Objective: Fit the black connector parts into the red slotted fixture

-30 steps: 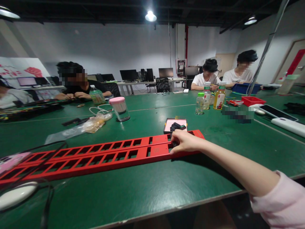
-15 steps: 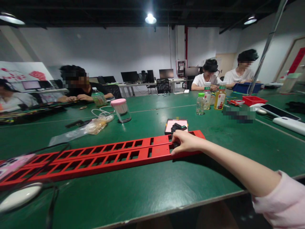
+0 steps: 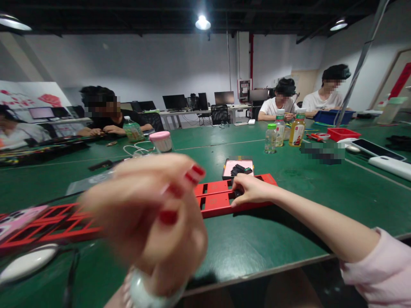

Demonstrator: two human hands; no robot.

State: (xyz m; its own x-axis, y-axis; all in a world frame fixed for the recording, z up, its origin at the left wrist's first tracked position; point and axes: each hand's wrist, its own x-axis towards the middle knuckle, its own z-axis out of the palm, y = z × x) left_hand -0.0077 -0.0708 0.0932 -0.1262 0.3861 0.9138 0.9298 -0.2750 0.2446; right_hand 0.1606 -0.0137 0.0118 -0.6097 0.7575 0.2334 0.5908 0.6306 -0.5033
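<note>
Large and blurred in the foreground, my left hand (image 3: 154, 209) is raised near the camera with its fingers curled in and red nails showing; nothing shows in it. It hides the middle of a long red slotted frame (image 3: 216, 201), which lies across the table. My right hand (image 3: 252, 188) rests at the frame's right end, its thumb and fingers closed around a small black part (image 3: 237, 193) at a slot. Just behind that hand sits a shallow pink-lined tray (image 3: 227, 166) with several small black pieces (image 3: 240, 169) in it.
A pink-lidded jar (image 3: 161, 139) and a plastic bag (image 3: 85, 183) stand or lie behind my left hand. Drink bottles (image 3: 297, 133), a red bin (image 3: 343, 134) and a blue bin (image 3: 334, 116) are at the right. A white mouse (image 3: 28, 262) lies front left. Other people sit across the table.
My left hand has come into view in front of the camera and covers part of the red frame. My right hand stays at the black part.
</note>
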